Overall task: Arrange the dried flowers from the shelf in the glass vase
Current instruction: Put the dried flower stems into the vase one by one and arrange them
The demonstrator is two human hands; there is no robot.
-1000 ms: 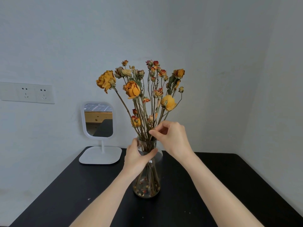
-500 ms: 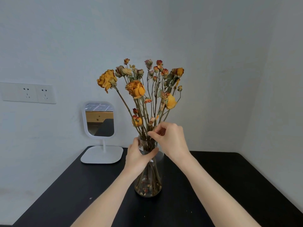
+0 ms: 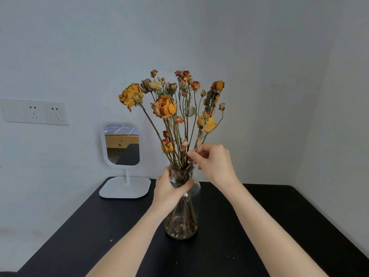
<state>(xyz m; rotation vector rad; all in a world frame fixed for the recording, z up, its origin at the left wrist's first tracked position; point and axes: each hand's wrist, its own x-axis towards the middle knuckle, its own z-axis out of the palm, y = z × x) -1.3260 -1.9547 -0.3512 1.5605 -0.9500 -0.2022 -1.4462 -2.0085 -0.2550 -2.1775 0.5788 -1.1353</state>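
On a black table [image 3: 259, 226], a person's left hand [image 3: 169, 189] is wrapping its fingers around the neck of a glass vase [image 3: 182, 222] while the right hand [image 3: 214, 161] is pinching a thin stem just above the rim. The dried flowers [image 3: 169, 108] are standing in the vase, fanning upward. A hard tug could snap a brittle stem or shed petals. A white mirror [image 3: 122, 145] is standing behind, near the wall.
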